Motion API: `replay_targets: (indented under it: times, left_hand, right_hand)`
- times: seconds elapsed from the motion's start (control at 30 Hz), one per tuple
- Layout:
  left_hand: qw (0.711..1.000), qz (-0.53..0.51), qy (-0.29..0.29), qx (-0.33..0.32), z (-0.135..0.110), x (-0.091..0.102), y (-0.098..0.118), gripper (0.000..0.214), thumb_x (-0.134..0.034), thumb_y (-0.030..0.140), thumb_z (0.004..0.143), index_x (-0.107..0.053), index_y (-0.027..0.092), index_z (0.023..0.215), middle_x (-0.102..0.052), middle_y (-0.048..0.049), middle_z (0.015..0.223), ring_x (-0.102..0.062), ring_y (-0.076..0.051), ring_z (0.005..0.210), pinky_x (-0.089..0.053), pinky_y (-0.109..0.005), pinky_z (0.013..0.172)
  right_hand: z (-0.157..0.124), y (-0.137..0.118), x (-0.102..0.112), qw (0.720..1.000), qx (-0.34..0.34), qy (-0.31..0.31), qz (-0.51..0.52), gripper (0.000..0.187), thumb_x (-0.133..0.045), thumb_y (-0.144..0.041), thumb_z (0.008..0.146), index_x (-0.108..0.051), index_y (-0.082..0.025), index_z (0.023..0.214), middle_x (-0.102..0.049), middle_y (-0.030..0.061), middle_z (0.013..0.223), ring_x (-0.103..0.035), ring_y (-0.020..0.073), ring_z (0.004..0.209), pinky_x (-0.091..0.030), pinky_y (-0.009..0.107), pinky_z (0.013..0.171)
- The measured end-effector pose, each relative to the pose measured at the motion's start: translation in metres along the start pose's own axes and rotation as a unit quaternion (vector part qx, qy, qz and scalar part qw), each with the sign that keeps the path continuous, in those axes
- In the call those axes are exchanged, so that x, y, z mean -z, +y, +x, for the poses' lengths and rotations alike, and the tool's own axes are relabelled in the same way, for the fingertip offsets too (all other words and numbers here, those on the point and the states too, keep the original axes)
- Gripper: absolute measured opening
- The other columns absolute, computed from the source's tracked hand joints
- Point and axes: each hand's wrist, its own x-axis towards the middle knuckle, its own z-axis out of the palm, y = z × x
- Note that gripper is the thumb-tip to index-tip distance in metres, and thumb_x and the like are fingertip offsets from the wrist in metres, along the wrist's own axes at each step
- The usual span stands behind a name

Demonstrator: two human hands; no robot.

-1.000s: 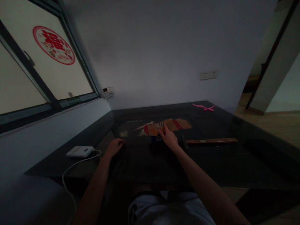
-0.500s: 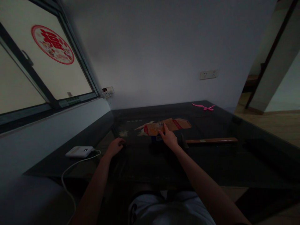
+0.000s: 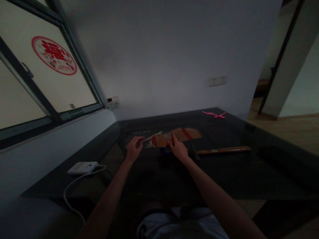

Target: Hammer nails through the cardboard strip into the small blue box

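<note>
A long, flat piece of printed cardboard [image 3: 163, 138], brown with red and yellow areas and rounded at its right end, lies over a dark blue object [image 3: 164, 150]. Several thin dark marks stand near its middle; I cannot tell what they are. My right hand [image 3: 179, 151] holds the cardboard near its middle, thumb and forefinger on it. Just off its left end is my left hand [image 3: 134, 149], closed with thumb and fingertips together; what is in them is too small to name. Right of my right hand lies a hammer with a wooden handle [image 3: 224, 150], its dark head partly hidden.
A white power bank [image 3: 82, 168] with a white cable [image 3: 72, 184] sits at the table's left edge. A pink ribbon [image 3: 215, 115] lies at the far right of the dark table [image 3: 236, 179]. Wall sockets [image 3: 217, 81] and a window [image 3: 50, 89] border the table.
My left hand has risen from the tabletop and moved right and forward to the cardboard's left end. My right hand stays on the cardboard. The view has shifted slightly.
</note>
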Motion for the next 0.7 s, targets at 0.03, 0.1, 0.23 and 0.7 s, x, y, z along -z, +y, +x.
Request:
replay_targets:
  times: [0.03, 0.1, 0.23, 0.7]
  left_hand:
    - [1.0, -0.026, 0.001, -0.007, 0.012, -0.01, 0.015, 0.024, -0.046, 0.017, 0.082, -0.063, 0.018, 0.099, -0.065, -0.0061, 0.095, -0.06, -0.016, 0.088, -0.048, -0.029, 0.081]
    - [0.998, -0.059, -0.036, -0.004, 0.035, -0.033, 0.04, 0.023, -0.047, 0.018, 0.083, -0.066, 0.018, 0.096, -0.067, -0.0062, 0.097, -0.061, -0.016, 0.088, -0.048, -0.028, 0.08]
    - [0.981, -0.054, -0.181, 0.042, 0.065, -0.081, 0.068, 0.023, -0.06, 0.021, 0.076, -0.069, 0.014, 0.095, -0.07, -0.0091, 0.091, -0.064, -0.018, 0.08, -0.049, -0.028, 0.075]
    - [0.975, -0.034, -0.216, 0.036, 0.078, -0.11, 0.06, 0.017, -0.061, 0.024, 0.077, -0.075, 0.017, 0.085, -0.072, -0.0081, 0.088, -0.064, -0.021, 0.084, -0.044, -0.029, 0.078]
  right_hand:
    - [0.0, 0.0, 0.0, 1.0, 0.001, 0.0, 0.0, 0.065, -0.03, -0.057, 0.089, -0.021, -0.025, 0.145, -0.065, 0.0137, 0.106, -0.061, 0.0289, 0.098, -0.045, 0.037, 0.076]
    - [0.0, 0.0, 0.0, 1.0, 0.002, 0.001, -0.002, 0.065, -0.029, -0.057, 0.089, -0.02, -0.026, 0.145, -0.065, 0.0136, 0.106, -0.061, 0.0285, 0.098, -0.045, 0.036, 0.075]
    - [-0.001, 0.001, -0.001, 1.0, 0.004, 0.005, -0.003, 0.064, -0.029, -0.056, 0.09, -0.018, -0.025, 0.145, -0.065, 0.0138, 0.105, -0.061, 0.0277, 0.098, -0.045, 0.035, 0.075]
    - [-0.001, 0.001, -0.001, 1.0, -0.006, 0.002, 0.017, 0.068, -0.031, -0.054, 0.09, -0.013, -0.021, 0.146, -0.063, 0.0172, 0.11, -0.059, 0.0284, 0.102, -0.044, 0.037, 0.078]
